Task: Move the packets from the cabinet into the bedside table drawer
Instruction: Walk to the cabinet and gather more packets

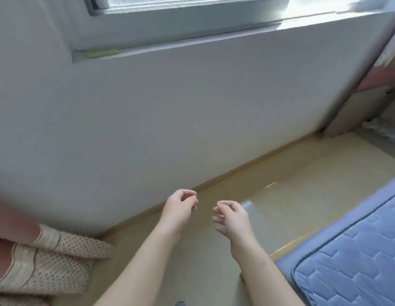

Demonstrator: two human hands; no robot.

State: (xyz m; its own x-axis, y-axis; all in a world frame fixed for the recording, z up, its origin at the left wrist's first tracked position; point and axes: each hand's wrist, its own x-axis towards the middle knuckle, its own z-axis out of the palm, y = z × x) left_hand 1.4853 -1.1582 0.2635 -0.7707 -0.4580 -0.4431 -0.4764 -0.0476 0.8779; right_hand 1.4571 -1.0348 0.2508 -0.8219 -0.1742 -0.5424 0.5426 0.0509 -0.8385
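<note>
My left hand point(180, 208) and my right hand point(233, 218) hover side by side over the yellowish floor, close to the skirting board. Both have loosely curled fingers and hold nothing. The two hands are a short gap apart and touch no object. No packets, no cabinet shelf and no drawer can be made out clearly. At the far right, a pale wooden piece of furniture point(355, 115) stands in the corner, and something crinkled and shiny point(381, 135) lies beside it, too blurred to identify.
A white wall point(148, 118) with a window point(187, 9) rises ahead. A blue quilted mattress point(350, 257) fills the lower right. Folded dotted and striped fabric point(48, 259) lies at the lower left. Bare floor point(291, 180) runs between wall and mattress.
</note>
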